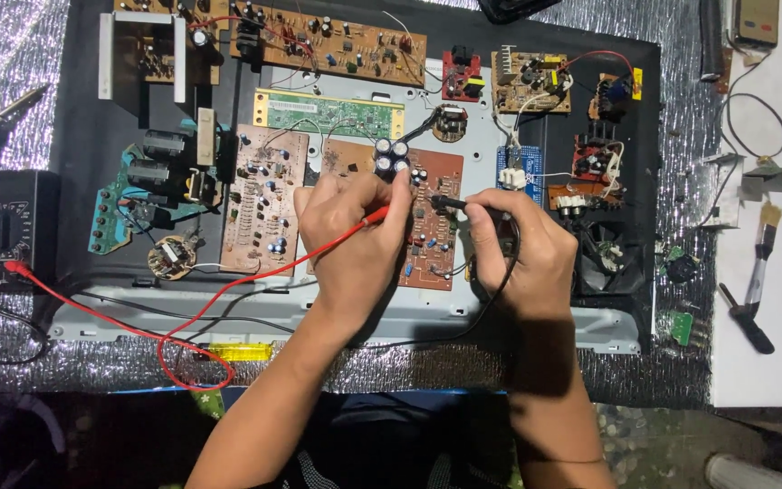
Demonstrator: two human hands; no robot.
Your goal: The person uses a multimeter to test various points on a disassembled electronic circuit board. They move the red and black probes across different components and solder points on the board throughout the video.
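My left hand grips a red test probe, its tip pointing toward the brown circuit board near a cluster of black capacitors. My right hand holds a black test probe with its tip on the same board. The red lead loops across the metal chassis to a black multimeter at the left. The black lead curves under my right wrist.
Several other circuit boards lie around: a long brown one at the top, a green one, a tan one. A black fan sits right of my hand. A brush and screwdriver lie on white paper at right. A soldering iron rests at far left.
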